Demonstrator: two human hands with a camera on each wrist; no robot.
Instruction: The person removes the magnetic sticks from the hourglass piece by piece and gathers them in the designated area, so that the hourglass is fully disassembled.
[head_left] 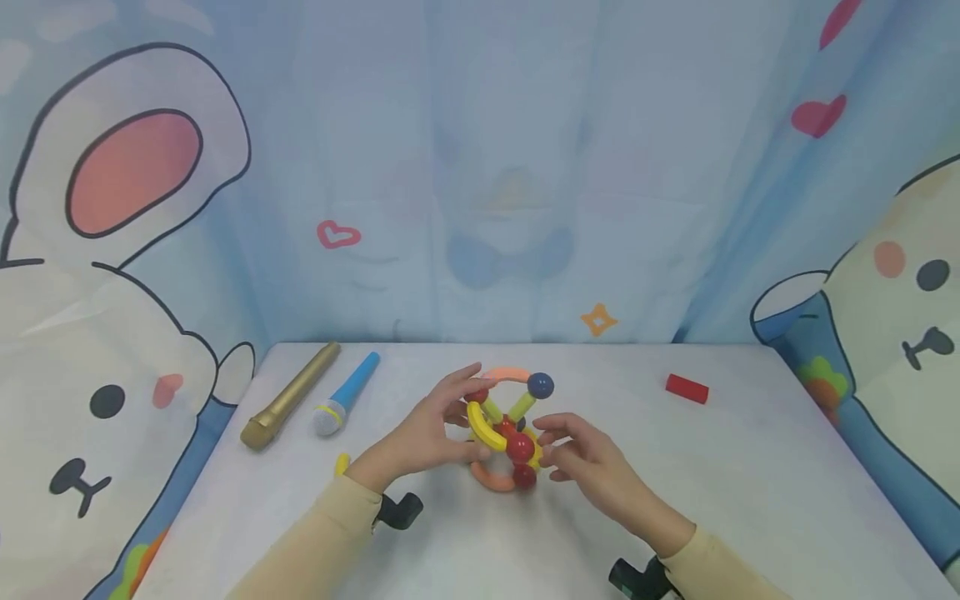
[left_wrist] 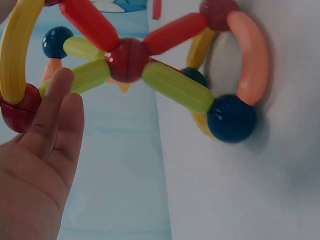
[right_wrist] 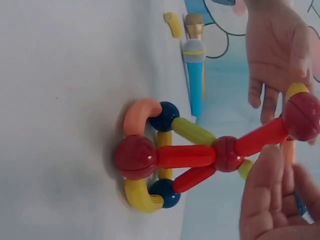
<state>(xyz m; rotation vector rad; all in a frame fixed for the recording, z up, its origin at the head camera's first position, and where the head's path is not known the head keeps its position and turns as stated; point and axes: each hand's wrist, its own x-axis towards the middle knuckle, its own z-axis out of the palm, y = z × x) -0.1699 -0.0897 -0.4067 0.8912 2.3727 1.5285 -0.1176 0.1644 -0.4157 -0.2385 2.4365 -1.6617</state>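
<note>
A toy structure of magnetic balls and sticks (head_left: 520, 447) stands on the table, two rings joined through a central red ball (left_wrist: 128, 60) by red and green sticks. My left hand (head_left: 423, 429) holds its upper ring from the left, fingers against a red ball (left_wrist: 20, 109) and thumb near the other end of a curved yellow stick (head_left: 486, 427). On the right side, my right hand (head_left: 592, 467) has loosely bent fingers close to the structure and grips nothing; whether the fingertips touch it is unclear. The lower ring has blue balls (left_wrist: 231, 118) and a curved orange stick (left_wrist: 254, 57).
At the table's left lie a gold toy microphone (head_left: 292, 396) and a blue one (head_left: 348, 392). A short yellow piece (right_wrist: 173, 25) lies behind my left wrist. A red block (head_left: 687, 388) is at the back right. A printed curtain (head_left: 510, 167) hangs behind the table.
</note>
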